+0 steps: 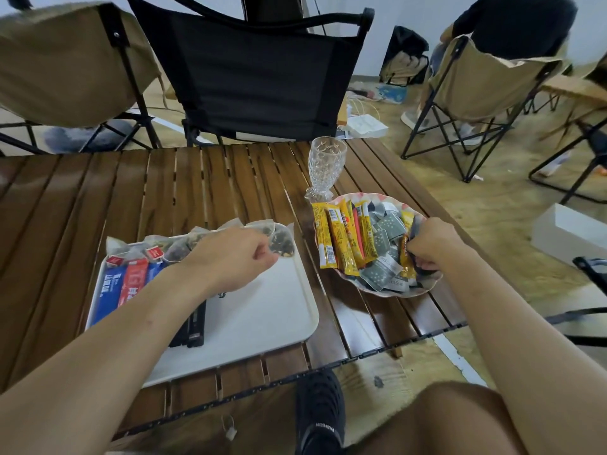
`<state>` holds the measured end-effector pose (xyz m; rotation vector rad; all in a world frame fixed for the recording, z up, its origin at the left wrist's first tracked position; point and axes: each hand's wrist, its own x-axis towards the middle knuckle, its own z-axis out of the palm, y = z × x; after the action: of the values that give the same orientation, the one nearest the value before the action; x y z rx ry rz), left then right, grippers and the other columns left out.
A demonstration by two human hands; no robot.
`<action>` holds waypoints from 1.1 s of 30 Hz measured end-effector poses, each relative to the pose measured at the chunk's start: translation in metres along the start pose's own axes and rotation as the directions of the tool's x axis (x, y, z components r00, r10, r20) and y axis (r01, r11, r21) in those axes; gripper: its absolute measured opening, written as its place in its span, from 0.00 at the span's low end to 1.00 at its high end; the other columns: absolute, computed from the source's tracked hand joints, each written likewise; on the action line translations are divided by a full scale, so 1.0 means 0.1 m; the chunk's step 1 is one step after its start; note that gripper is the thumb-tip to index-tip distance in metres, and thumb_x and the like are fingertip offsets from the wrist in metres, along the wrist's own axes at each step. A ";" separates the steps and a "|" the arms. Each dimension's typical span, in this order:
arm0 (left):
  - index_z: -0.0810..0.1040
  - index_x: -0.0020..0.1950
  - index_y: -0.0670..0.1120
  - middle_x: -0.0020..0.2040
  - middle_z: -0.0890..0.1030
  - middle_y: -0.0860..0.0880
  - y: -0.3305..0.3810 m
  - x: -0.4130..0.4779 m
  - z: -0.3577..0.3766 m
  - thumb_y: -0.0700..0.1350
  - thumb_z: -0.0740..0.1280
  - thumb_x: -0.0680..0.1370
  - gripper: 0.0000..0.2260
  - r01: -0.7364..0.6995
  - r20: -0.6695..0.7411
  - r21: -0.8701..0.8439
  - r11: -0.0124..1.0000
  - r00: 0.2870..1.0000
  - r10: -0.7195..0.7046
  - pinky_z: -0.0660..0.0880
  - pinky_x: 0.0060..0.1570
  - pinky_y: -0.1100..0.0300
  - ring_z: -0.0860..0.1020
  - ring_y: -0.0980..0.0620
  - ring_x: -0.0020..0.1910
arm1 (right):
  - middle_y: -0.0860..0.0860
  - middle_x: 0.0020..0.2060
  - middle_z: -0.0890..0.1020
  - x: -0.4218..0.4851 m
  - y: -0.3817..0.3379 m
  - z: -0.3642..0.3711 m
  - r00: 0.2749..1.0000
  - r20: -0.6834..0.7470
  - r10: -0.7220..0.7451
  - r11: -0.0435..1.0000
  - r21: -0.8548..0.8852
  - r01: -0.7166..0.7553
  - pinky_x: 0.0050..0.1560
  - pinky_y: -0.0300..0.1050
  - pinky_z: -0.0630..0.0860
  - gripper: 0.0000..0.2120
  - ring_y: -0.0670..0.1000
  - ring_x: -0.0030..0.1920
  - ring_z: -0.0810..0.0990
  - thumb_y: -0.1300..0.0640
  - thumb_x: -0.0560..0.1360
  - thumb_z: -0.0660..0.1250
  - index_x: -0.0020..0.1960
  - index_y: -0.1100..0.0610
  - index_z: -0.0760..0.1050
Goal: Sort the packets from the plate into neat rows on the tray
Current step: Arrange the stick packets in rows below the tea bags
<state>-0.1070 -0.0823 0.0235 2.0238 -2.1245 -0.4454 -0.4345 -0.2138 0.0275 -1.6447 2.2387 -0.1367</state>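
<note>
Nearest, a bare knee (460, 421) and a black shoe (320, 412) below the near edge of a slatted wooden table (98, 198). Just beyond, on the left, a white tray (262, 316), bare across its right half and partly filled on its left: blue and red stick packets (115, 287) laid side by side, black packets (195, 323) next to them beside the forearm, and along the far rim a row of mesh tea bags (177, 247). Left hand (230, 257) over the tray, thumb and fingers pinching one more tea bag (282, 243) at the right end of that row, likely held there to extend the line, kind kept with kind. To the right, apart from the tray, a scalloped plate (394, 292) heaped with yellow stick packets (341, 238) and grey sachets (384, 231). Right hand (430, 241) down in the plate's right side, fingers curled round an orange-and-dark packet (405, 254) — apparently readying the next piece for the tray. Behind the plate, a clear patterned glass (325, 165), upright, out of the way of both arms. Farther off, a black folding chair (249, 77), a tan folding chair (65, 60), and a seated person (512, 24) at far right
</note>
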 end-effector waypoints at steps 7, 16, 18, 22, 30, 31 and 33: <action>0.78 0.41 0.48 0.36 0.81 0.50 -0.06 0.00 0.02 0.56 0.62 0.84 0.17 0.008 -0.007 -0.010 1.000 1.000 -0.008 0.76 0.36 0.57 0.80 0.51 0.37 | 0.57 0.30 0.83 0.00 0.00 0.03 0.999 -0.044 0.003 1.000 -0.027 -0.004 0.35 0.54 0.86 0.04 0.56 0.25 0.85 0.63 0.76 0.64 0.44 0.62 0.76; 0.77 0.41 0.51 0.37 0.80 0.53 -0.10 -0.02 -0.01 0.58 0.63 0.84 0.16 0.014 -0.023 0.007 1.000 1.000 -0.014 0.68 0.34 0.61 0.77 0.55 0.36 | 0.56 0.28 0.83 0.01 0.16 -0.09 0.997 -0.050 0.061 0.989 0.136 -0.054 0.21 0.38 0.73 0.14 0.49 0.18 0.78 0.53 0.76 0.72 0.40 0.63 0.78; 0.77 0.41 0.51 0.36 0.79 0.53 -0.13 -0.04 -0.03 0.58 0.63 0.84 0.16 0.021 -0.025 0.015 1.000 0.999 -0.020 0.68 0.34 0.59 0.77 0.55 0.35 | 0.56 0.30 0.84 0.02 0.18 -0.19 0.995 -0.081 0.060 0.989 0.138 -0.049 0.27 0.41 0.75 0.16 0.51 0.25 0.81 0.50 0.78 0.69 0.42 0.63 0.80; 0.76 0.40 0.52 0.35 0.78 0.54 -0.21 -0.08 -0.08 0.60 0.63 0.84 0.17 0.037 -0.036 0.014 0.999 0.999 -0.037 0.69 0.35 0.57 0.77 0.55 0.36 | 0.56 0.34 0.86 -0.01 0.16 -0.27 0.992 -0.125 0.032 0.986 0.166 -0.011 0.34 0.44 0.77 0.18 0.55 0.36 0.83 0.48 0.77 0.65 0.43 0.63 0.81; 0.77 0.40 0.52 0.36 0.79 0.54 -0.42 -0.28 -0.22 0.60 0.65 0.83 0.16 0.102 -0.014 -0.043 0.994 0.995 -0.102 0.70 0.35 0.56 0.78 0.54 0.37 | 0.55 0.28 0.82 -0.10 -0.04 -0.15 1.000 -0.008 -0.019 0.914 0.405 0.021 0.31 0.41 0.77 0.07 0.51 0.26 0.77 0.58 0.72 0.73 0.44 0.62 0.83; 0.77 0.40 0.52 0.37 0.79 0.54 -0.45 -0.31 -0.25 0.60 0.65 0.83 0.16 0.114 -0.020 -0.045 0.992 0.993 -0.115 0.69 0.35 0.56 0.77 0.54 0.38 | 0.55 0.28 0.82 -0.08 -0.05 -0.13 0.999 -0.019 -0.033 0.913 0.405 0.038 0.34 0.43 0.78 0.07 0.51 0.27 0.78 0.58 0.72 0.76 0.44 0.63 0.83; 0.76 0.39 0.52 0.37 0.79 0.55 -0.55 -0.38 -0.30 0.60 0.65 0.83 0.17 0.143 -0.037 -0.055 0.988 0.989 -0.145 0.69 0.38 0.55 0.78 0.53 0.39 | 0.55 0.29 0.82 -0.08 -0.10 -0.11 0.994 -0.057 -0.094 0.903 0.416 0.109 0.32 0.42 0.79 0.12 0.51 0.25 0.79 0.52 0.74 0.78 0.47 0.61 0.83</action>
<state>-0.0429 -0.0492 0.0364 2.1468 -1.9302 -0.4704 -0.4273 -0.2112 0.0423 -1.5248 1.9677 -0.6329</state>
